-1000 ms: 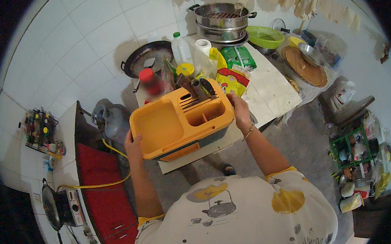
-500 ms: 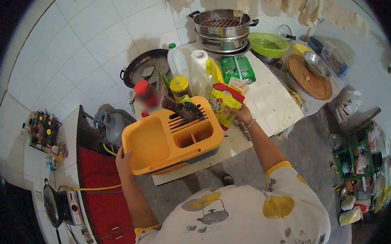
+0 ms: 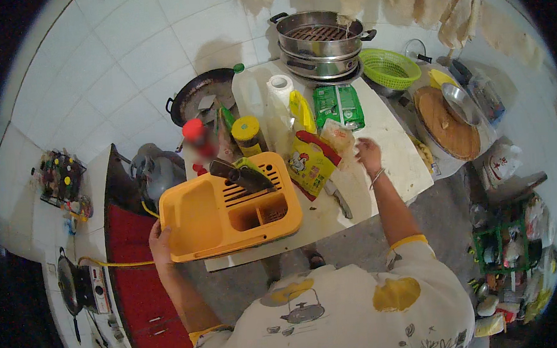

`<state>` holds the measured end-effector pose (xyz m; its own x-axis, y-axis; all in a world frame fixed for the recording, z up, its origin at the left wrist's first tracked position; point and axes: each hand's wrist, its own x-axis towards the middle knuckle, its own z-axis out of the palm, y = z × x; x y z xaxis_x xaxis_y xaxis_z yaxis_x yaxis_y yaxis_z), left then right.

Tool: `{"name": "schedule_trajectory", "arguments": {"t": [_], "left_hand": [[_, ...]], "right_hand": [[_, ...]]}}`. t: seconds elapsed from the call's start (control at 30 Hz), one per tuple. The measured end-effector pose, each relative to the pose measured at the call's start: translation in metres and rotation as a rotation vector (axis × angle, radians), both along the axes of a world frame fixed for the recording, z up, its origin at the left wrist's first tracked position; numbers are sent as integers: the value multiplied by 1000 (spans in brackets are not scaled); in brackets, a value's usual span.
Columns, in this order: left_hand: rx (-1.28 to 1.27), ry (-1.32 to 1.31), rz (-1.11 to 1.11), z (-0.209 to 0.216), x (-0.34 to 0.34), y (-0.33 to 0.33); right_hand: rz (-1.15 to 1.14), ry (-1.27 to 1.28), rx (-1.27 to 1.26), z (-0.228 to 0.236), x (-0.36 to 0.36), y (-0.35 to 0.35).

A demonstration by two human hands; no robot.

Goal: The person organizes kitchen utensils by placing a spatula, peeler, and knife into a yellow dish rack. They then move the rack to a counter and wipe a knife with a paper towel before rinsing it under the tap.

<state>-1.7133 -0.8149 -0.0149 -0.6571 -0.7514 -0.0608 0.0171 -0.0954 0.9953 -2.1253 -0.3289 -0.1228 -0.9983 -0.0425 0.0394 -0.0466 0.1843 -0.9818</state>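
Observation:
An orange plastic kitchen rack [image 3: 196,219], with slots and small compartments, sits at the left front of the white table. My left hand [image 3: 161,243] grips its left end, thumb over the rim. Dark-bladed knives [image 3: 244,176] stand tilted in its slots. My right hand [image 3: 369,155] is over the table, fingers loosely bent and apart, beside a clear plastic packet [image 3: 338,136]; whether the fingertips touch it is hard to see. A yellow and red seasoning bag [image 3: 312,164] lies left of that hand. Below the bag lies a knife [image 3: 339,200], partly covered.
Behind the rack stand a red-lidded jar [image 3: 196,137], a yellow-lidded jar [image 3: 248,136], a plastic jug [image 3: 247,94] and a paper roll [image 3: 280,89]. A green packet [image 3: 339,106], a steel steamer [image 3: 319,42], a wok [image 3: 202,96] and a green basket [image 3: 391,68] are farther back.
My right hand has let go of the seasoning bag and moved right, leaving it on the table. The knife below the bag now shows more. The rack appears slightly farther left in view.

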Motion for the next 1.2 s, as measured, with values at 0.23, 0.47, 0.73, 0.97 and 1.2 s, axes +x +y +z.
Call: {"name": "schedule_trajectory", "arguments": {"t": [0.23,0.47,0.73,0.97,1.2], "left_hand": [[-17,-27,73,26,-9,29],[-36,-86,134,25,-5,28],[-30,-71,123,26,-7,26],[2,-32,124,21,-5,20],[0,13,57,12,-2,14]], "right_hand": [[-141,-202,-151,-7,-115,-2],[-204,-280,-152,-9,-100,19],[157,-457,-239,-21,-18,18],[216,-249,-189,-19,-17,3],[290,102,-72,51,7,0]]}}
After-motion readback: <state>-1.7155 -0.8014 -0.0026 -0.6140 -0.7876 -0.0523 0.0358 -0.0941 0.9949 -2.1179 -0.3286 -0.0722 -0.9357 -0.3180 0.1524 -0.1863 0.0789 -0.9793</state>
